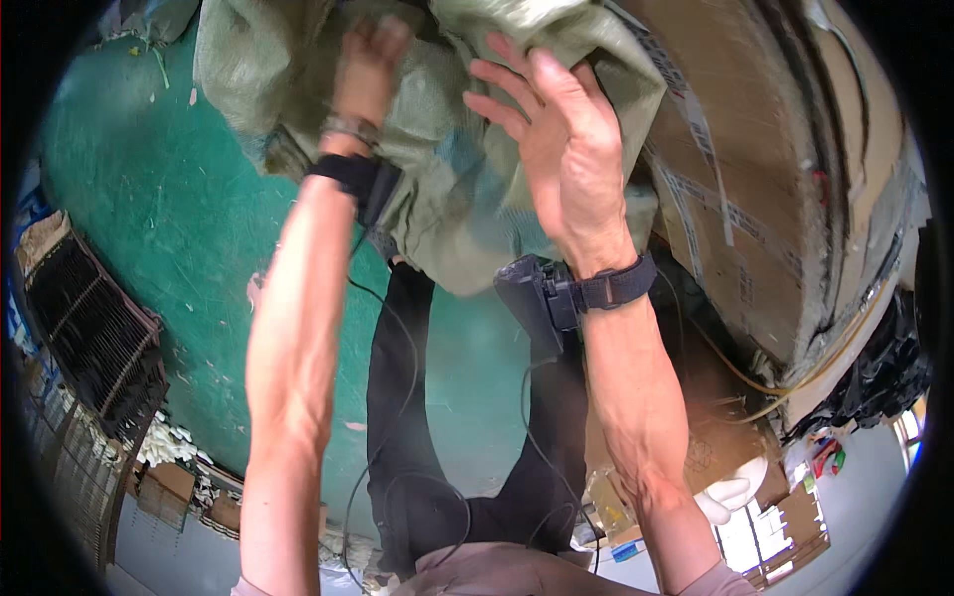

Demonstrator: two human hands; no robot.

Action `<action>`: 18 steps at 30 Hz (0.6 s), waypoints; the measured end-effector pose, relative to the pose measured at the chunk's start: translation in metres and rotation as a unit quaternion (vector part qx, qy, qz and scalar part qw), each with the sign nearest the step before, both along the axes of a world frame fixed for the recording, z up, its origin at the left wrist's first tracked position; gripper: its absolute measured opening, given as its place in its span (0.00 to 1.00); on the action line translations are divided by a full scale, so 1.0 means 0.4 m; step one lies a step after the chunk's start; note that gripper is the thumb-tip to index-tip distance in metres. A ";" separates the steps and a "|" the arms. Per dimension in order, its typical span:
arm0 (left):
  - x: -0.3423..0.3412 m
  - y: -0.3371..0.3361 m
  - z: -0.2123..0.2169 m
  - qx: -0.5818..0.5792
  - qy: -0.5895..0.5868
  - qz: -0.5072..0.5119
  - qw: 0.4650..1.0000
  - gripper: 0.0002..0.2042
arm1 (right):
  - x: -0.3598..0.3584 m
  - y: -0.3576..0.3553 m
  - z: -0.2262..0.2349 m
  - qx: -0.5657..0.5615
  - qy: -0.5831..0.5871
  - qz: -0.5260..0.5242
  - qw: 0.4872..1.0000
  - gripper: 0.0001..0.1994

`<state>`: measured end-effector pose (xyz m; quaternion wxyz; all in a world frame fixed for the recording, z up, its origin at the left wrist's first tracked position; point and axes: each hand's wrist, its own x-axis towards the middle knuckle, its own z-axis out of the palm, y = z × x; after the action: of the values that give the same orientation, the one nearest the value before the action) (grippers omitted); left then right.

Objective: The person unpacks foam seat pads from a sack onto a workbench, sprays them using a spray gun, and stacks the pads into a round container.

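A large pale olive woven sack (437, 243) lies crumpled in front of me, spread across the top middle of the head view. Over its left part is my left hand (373, 70), smeared by motion, so its fingers do not show clearly. My right hand (571, 139) is above the sack's right part, palm turned partly up and fingers spread, with nothing in it. Whether either hand touches the cloth I cannot tell. Each wrist carries a black strap with a small dark device.
Flattened cardboard (735, 169) stands stacked close on the right, with black plastic (860, 368) beyond it. On the left are a dark slatted rack (89, 318) and white pieces (169, 442). Thin cables (407, 348) hang by my legs above the green floor (189, 248).
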<state>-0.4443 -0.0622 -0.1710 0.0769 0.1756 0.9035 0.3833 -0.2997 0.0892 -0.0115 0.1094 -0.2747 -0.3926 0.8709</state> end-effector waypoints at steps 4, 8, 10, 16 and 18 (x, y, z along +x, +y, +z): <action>0.236 0.053 -0.218 -0.129 -0.175 -0.109 0.970 0.49 | -0.050 0.059 -0.086 0.099 0.051 0.042 0.993 0.16; 0.327 0.159 -0.267 -0.092 -0.224 -0.258 0.935 0.39 | -0.089 0.207 -0.306 0.074 0.401 0.181 0.895 0.11; 0.307 0.150 -0.285 0.038 -0.148 -0.227 0.962 0.34 | -0.060 0.164 -0.297 0.157 0.201 0.159 0.954 0.09; 0.062 0.138 -0.367 -0.120 0.253 -0.266 0.923 0.25 | -0.102 0.103 -0.224 0.315 -0.059 0.116 0.940 0.09; 0.055 0.137 -0.358 -0.256 0.092 -0.394 0.878 0.19 | -0.096 0.141 -0.247 0.315 -0.060 0.097 0.942 0.07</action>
<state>-0.4225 -0.0073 -0.3141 0.1800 0.5257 0.8293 0.0588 -0.3381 0.1455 -0.1103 0.0819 -0.2386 -0.6773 0.6911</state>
